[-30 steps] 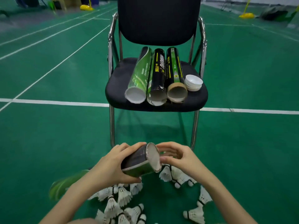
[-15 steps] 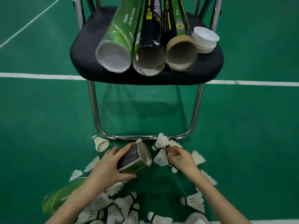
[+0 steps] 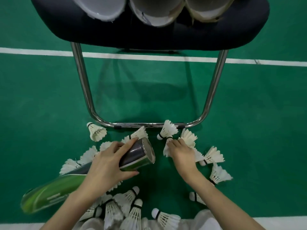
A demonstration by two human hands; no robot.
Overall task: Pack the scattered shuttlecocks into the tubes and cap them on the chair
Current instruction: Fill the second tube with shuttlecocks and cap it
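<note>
Green court floor (image 3: 41, 100) w/ white line, left hand (image 3: 108, 165) gripping tube (image 3: 137, 156), right hand (image 3: 181, 153) pinching shuttlecock (image 3: 167, 146)

Green court floor (image 3: 49, 100), white line (image 3: 149, 58) running across under the chair (image 3: 166, 30); second white strip at the bottom edge. Chair's chrome base bar sits on the floor just beyond the fingertips. Chair seat carries three open-ended tubes (image 3: 103, 9) side by side. Shuttlecocks (image 3: 131, 211) lie scattered on the floor: one (image 3: 96, 133) left of the left hand's fingers (image 3: 131, 141), a cluster at the right hand's fingertips (image 3: 171, 143), more nearer the wrists.
</note>
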